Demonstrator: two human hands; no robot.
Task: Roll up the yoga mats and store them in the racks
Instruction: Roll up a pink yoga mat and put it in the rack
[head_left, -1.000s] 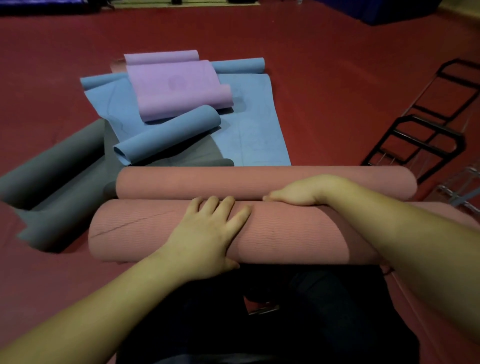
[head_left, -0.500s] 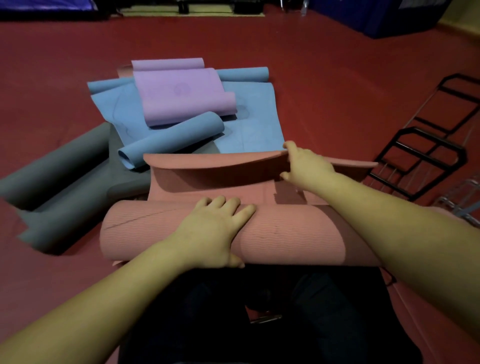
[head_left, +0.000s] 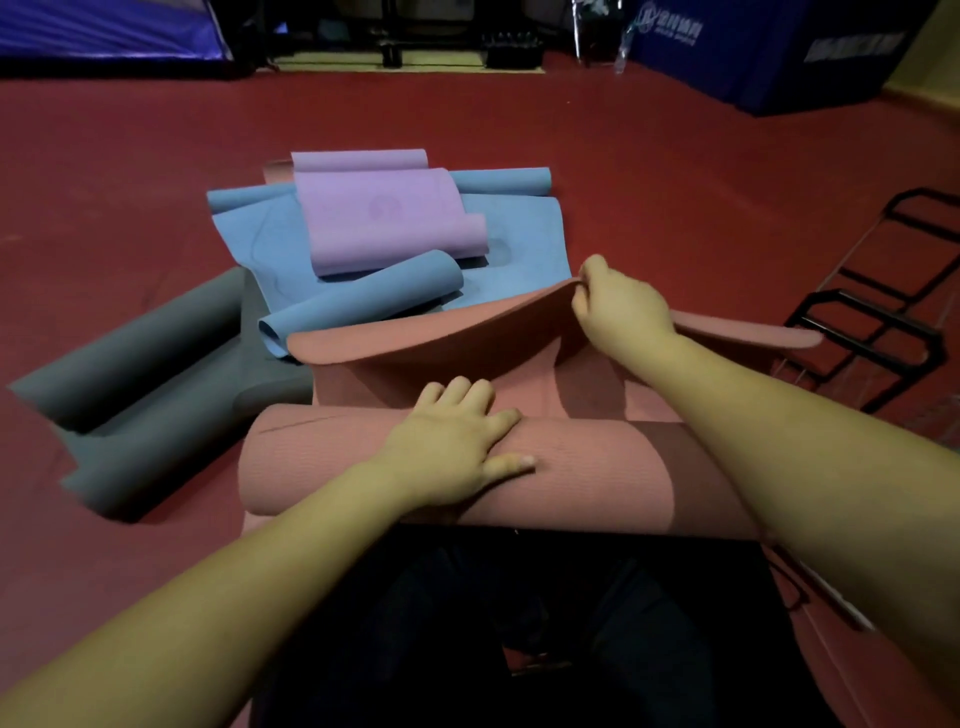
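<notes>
L hand (head_left: 457, 441) lay flat, fingers straight, pressing on rolled part of the pink mat (head_left: 597, 467), right in front of the person's lap. R hand (head_left: 621, 306) pinched the mat's loose far edge, lifted off the floor beyond the L hand. Blue mat (head_left: 519, 228), purple mat (head_left: 384, 218) and grey mat (head_left: 156, 374) lay past and left of both hands. Black rack (head_left: 878, 332) sat just right of R hand.

The pink mat (head_left: 597, 462) looks matt, foam-like, finely ribbed. The rack (head_left: 878, 332) is black metal bar. The red floor (head_left: 623, 156) looks smooth with a dull sheen.
</notes>
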